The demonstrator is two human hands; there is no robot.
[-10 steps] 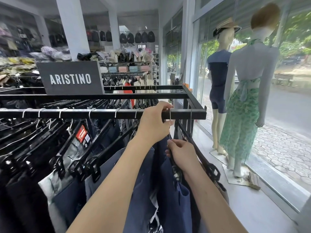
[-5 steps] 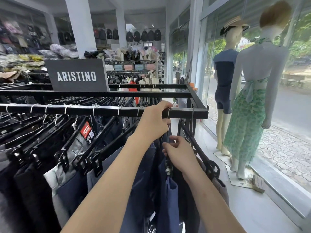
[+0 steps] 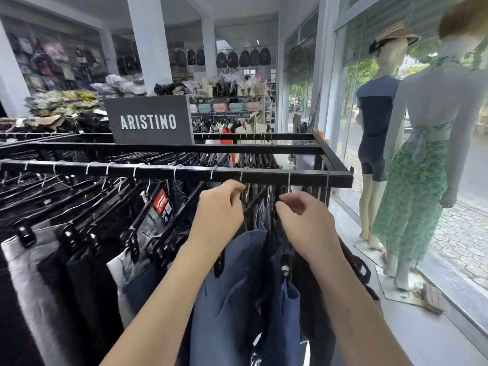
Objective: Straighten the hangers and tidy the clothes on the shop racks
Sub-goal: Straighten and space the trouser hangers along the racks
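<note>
A black metal rack rail (image 3: 158,173) runs across the view with several black clip hangers (image 3: 163,228) carrying dark and grey trousers. Blue-grey trousers (image 3: 232,281) hang below my hands near the rail's right end. My left hand (image 3: 219,210) is just under the rail, its fingers curled round a hanger's wire hook. Beside it, my right hand (image 3: 303,220) pinches the neck of the neighbouring hanger, whose hook (image 3: 289,180) goes over the rail. The hanger bodies under my hands are mostly hidden.
A grey ARISTINO sign (image 3: 149,121) stands on the rack's top frame. Two mannequins (image 3: 422,154) stand at the glass shopfront on the right, with a strip of floor (image 3: 412,334) between them and the rack. More racks and piled clothes fill the back.
My left hand came down off the top of the rail to a hanger hook beneath it. My right hand rose from the trousers' waist to the hanger neck beside it.
</note>
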